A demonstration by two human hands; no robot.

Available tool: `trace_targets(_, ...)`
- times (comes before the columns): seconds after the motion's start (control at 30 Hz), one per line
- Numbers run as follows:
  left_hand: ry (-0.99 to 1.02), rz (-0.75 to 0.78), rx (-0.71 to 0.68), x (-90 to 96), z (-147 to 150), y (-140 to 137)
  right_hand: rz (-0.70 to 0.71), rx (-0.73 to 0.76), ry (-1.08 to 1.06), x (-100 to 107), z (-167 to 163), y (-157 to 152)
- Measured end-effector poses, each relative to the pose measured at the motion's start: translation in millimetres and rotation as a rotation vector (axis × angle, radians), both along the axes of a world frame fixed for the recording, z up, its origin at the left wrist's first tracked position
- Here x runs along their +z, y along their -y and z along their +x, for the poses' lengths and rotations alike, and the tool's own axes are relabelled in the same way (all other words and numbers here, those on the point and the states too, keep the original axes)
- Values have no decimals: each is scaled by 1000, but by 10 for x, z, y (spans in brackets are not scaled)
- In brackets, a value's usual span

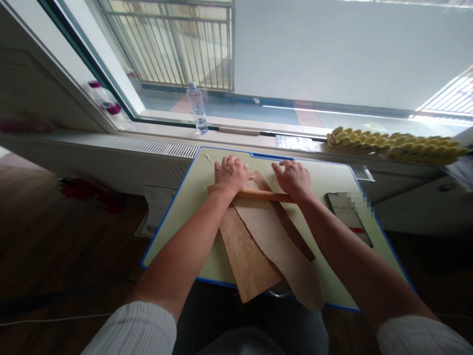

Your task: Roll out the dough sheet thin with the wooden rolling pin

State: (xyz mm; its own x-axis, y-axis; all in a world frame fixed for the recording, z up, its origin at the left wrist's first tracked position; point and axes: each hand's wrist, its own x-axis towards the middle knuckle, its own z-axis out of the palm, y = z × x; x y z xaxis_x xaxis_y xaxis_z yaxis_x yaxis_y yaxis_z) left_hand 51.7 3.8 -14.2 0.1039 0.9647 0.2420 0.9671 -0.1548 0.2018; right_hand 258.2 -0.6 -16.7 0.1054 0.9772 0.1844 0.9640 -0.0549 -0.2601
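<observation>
both hands (231, 173) (294, 179) on rolling pin (264, 195)

We see matt, smooth dough (281, 241), a grained wooden board (247, 261), a smooth wooden pin (264, 195) and, upper left of centre, a clear, glossy plastic bottle (197, 108).

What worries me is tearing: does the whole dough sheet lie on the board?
No, the near end of the dough sheet sticks out past the board and the table edge.

A pale, blue-edged table (332, 177) carries a wooden board (247, 256), a phone (349, 217) and small pale scraps (208, 158).
</observation>
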Motion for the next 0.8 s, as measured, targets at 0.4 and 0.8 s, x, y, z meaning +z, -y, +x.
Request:
trace_targets(0.4,26,54,-109,-70,-112,1043,183,55,35,-17,-3,856)
trace_targets(0.8,88,56,-209,-66,-141,1567,121,159,57,-180,10,1331)
